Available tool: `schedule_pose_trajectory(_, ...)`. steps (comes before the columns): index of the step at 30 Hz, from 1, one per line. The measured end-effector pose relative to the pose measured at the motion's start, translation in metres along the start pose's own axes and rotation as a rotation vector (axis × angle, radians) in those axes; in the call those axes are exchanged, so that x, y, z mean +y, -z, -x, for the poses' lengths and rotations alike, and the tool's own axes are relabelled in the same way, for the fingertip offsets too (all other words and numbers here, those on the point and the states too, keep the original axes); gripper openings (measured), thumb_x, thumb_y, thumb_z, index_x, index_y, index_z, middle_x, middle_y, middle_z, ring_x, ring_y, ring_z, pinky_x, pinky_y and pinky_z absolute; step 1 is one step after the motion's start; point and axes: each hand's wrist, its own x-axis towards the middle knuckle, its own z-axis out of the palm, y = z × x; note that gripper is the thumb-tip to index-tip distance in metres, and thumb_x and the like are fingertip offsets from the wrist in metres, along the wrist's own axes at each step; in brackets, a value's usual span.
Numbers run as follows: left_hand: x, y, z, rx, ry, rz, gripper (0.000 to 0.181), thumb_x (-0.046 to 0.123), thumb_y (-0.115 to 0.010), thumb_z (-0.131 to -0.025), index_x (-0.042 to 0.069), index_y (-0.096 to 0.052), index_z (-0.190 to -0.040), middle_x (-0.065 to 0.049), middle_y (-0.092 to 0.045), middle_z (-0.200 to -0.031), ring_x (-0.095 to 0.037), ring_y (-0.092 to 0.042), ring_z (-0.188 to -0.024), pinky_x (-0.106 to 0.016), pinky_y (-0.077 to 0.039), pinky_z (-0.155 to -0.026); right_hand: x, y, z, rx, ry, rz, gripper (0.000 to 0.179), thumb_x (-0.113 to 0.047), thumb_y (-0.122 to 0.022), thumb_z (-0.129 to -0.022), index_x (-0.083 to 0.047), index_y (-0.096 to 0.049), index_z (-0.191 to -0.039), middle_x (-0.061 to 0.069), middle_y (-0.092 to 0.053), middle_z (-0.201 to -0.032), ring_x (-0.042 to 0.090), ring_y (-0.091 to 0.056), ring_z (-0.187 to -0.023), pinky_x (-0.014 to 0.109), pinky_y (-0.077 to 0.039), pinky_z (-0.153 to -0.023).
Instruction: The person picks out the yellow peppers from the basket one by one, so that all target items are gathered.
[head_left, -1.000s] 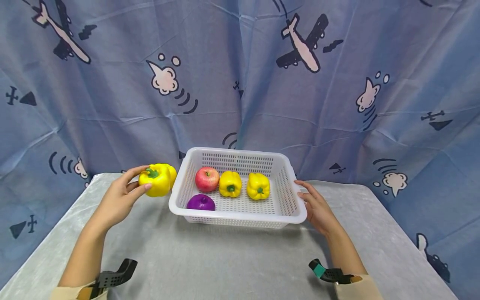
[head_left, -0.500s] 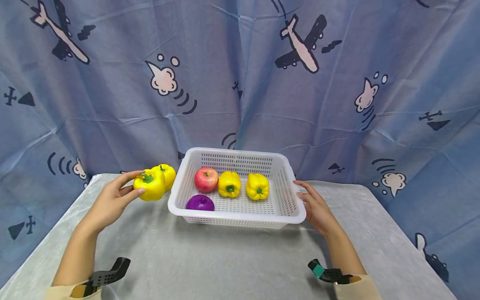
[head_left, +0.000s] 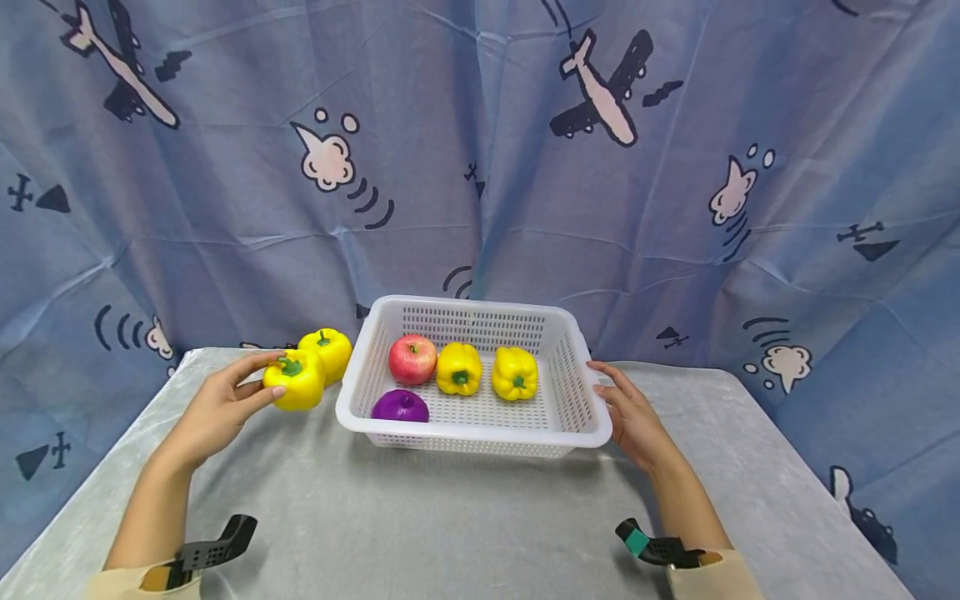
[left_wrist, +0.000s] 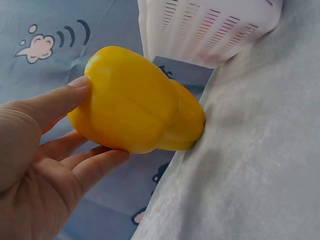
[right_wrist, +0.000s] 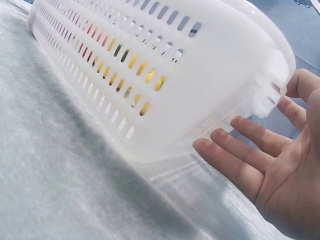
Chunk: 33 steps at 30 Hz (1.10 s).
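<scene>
My left hand [head_left: 221, 410] holds a yellow bell pepper [head_left: 302, 387] between thumb and fingers, left of the basket, its green stem facing up. In the left wrist view, the thumb lies on one side of the pepper and the fingers on the other. A second yellow bell pepper [head_left: 333, 353] stands just behind it, beside the basket. At the right end of the white perforated basket [head_left: 480, 437], my right hand [head_left: 636, 421] rests with loosely extended fingers [right_wrist: 240, 150] against the end wall and rim.
Inside the basket are a red apple [head_left: 412, 359], two more yellow bell peppers [head_left: 459, 368] and a purple onion-like vegetable [head_left: 401, 406]. A grey cloth [head_left: 450, 517] covers the table. Behind it hangs a blue curtain [head_left: 420, 150] with airplane prints.
My left hand has moved left and down with its bell pepper, away from the basket, uncovering more of the second bell pepper. My right hand stays at the basket.
</scene>
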Motion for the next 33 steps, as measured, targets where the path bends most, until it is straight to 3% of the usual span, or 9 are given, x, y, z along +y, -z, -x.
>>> schedule_pose_trajectory(4, -0.004, -0.002, -0.001, -0.006, 0.0, 0.004, 0.059, 0.027, -0.063, -0.101, 0.004, -0.043, -0.151, -0.026, -0.038, -0.158, -0.049, -0.046, -0.139, -0.011, -0.051, -0.092, 0.001, 0.0, 0.0, 0.002, -0.003, -0.002, 0.043, -0.031, -0.046, -0.108, -0.025, -0.035, -0.149, -0.008, -0.051, -0.129, 0.007, -0.07, -0.101, 0.027, -0.062, -0.076)
schedule_pose_trajectory(11, -0.013, -0.006, -0.003, -0.04, 0.016, 0.011, 0.06, 0.023, -0.064, -0.1, 0.004, -0.042, -0.152, -0.028, -0.036, -0.159, -0.048, -0.045, -0.139, -0.034, -0.055, -0.1, -0.001, 0.0, 0.001, 0.006, -0.007, -0.008, 0.043, -0.031, -0.046, -0.108, -0.025, -0.035, -0.149, -0.008, -0.052, -0.127, 0.007, -0.069, -0.1, 0.027, -0.062, -0.076)
schedule_pose_trajectory(18, -0.02, -0.01, -0.004, -0.056, 0.016, 0.044, 0.058, 0.02, -0.064, -0.1, 0.002, -0.043, -0.151, -0.03, -0.036, -0.158, -0.047, -0.047, -0.137, -0.01, -0.051, -0.088, -0.003, -0.001, 0.001, 0.007, -0.012, -0.015, 0.042, -0.029, -0.046, -0.108, -0.025, -0.036, -0.148, -0.008, -0.053, -0.126, 0.008, -0.069, -0.099, 0.027, -0.062, -0.075)
schedule_pose_trajectory(24, -0.023, -0.013, -0.005, -0.064, 0.008, 0.046, 0.057, 0.021, -0.064, -0.1, 0.001, -0.044, -0.15, -0.031, -0.039, -0.155, -0.048, -0.049, -0.136, -0.008, -0.05, -0.088, -0.003, -0.002, 0.002, 0.006, -0.015, -0.019, 0.041, -0.029, -0.046, -0.108, -0.026, -0.036, -0.148, -0.008, -0.053, -0.126, 0.008, -0.069, -0.099, 0.027, -0.061, -0.075)
schedule_pose_trajectory(33, -0.025, -0.018, -0.007, -0.078, 0.03, 0.019, 0.059, 0.023, -0.066, -0.099, 0.001, -0.045, -0.15, -0.03, -0.04, -0.155, -0.05, -0.05, -0.135, -0.033, -0.056, -0.1, -0.001, -0.001, 0.001, 0.002, -0.001, -0.021, 0.041, -0.028, -0.046, -0.108, -0.025, -0.036, -0.147, -0.008, -0.054, -0.124, 0.008, -0.069, -0.1, 0.027, -0.061, -0.075)
